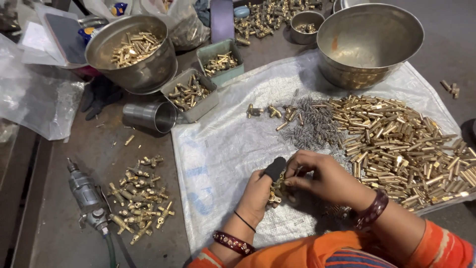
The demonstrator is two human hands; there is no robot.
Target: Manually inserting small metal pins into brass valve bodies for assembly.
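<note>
**Both hands close on one brass fitting over the white sack**

The left hand [257, 191], a black cover on its thumb, grips a small brass fitting [276, 191] from the left side. The right hand [322, 176] pinches the same fitting from above with its fingertips curled in tight. The fitting sits between the two hands, just above the white sack [218, 149] spread on the table.

Beyond the right hand lies a patch of small grey springs [312, 124], and touching it to the right a broad heap of brass tubes [401, 139]. A large steel bowl [369, 42] stands behind the heap. Left of the sack a cluster of finished brass fittings [141, 198] lies beside a grey air tool [87, 196], well apart from the hands
</note>
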